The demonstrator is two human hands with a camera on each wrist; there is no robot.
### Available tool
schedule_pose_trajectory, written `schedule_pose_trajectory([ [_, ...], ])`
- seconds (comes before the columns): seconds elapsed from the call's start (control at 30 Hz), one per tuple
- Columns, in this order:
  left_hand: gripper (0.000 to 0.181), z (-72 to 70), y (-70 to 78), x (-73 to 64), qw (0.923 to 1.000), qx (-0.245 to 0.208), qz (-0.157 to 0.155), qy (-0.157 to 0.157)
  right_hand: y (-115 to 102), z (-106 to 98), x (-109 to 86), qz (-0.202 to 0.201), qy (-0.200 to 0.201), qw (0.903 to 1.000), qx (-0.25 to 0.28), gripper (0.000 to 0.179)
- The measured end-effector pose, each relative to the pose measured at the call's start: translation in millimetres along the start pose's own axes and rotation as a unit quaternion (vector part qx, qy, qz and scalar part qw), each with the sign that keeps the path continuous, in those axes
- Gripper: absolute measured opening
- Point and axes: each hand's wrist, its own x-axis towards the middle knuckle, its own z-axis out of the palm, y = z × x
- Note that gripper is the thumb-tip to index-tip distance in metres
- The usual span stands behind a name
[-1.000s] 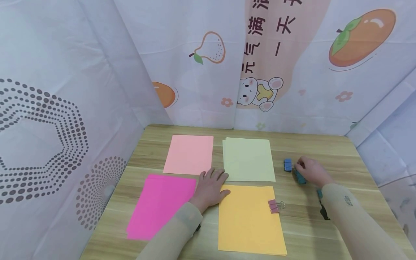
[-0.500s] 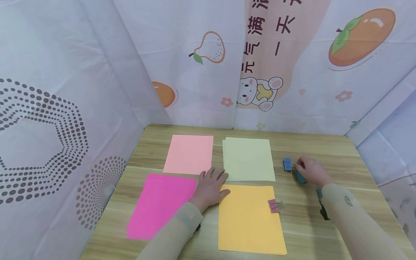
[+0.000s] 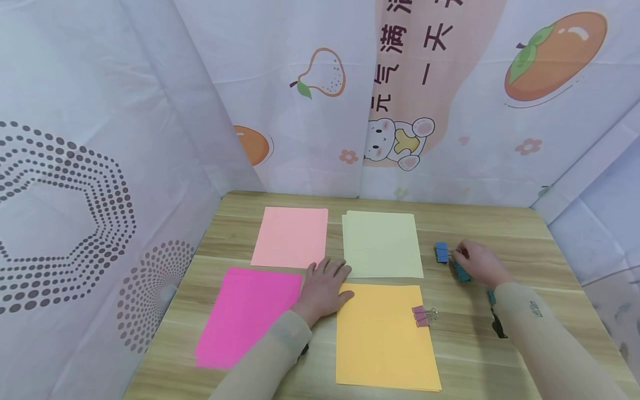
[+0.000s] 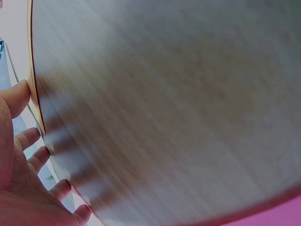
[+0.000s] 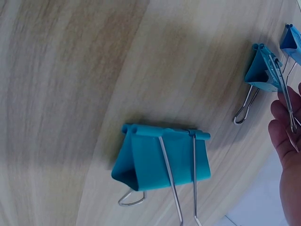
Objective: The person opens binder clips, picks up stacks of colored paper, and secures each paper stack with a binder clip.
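Right hand: fingers bent inward, the tips brought up to the blue clip's wire handle; whether the handle is pinched cannot be told, as the hand is cut off in the right wrist view.
Blue clip: placed on the table, at 1 o'clock from the orange sheets and between 9 and 10 from the right hand.
Upper teal clip: set just beside the right fingers, at 8 o'clock from that hand; a wire handle is seen crossing in front of them.
Lower teal clip: rested on the table, partly covered by the right sleeve in the head view.
Left hand: spread, with nothing gripped; placed at 10 o'clock from the orange sheets, whose near corner is touched by the thumb.
Orange sheets: laid in a slightly uneven stack; the mauve clip is fixed on the edge at 2 o'clock.
Green sheets: stacked at 12 o'clock from the orange.
Pink sheets: laid between 10 and 11 o'clock.
Magenta sheets: laid at 9 o'clock, partly covered by the left sleeve.
Curtain: hung behind the table, printed with fruit.
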Motion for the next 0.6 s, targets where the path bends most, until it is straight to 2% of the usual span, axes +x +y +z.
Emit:
schedule_pose_trajectory([
  [0.27, 0.06, 2.5, -1.4, 0.0, 1.0, 0.0, 0.004, 0.008, 0.1, 2.8, 2.6, 0.008, 0.001, 1.0, 0.0, 0.024],
  [0.6, 0.061, -4.5, 1.8, -1.6, 1.0, -0.004, -0.002, -0.007, -1.6, 4.4, 4.4, 0.001, 0.014, 0.9999, -0.007, 0.023],
])
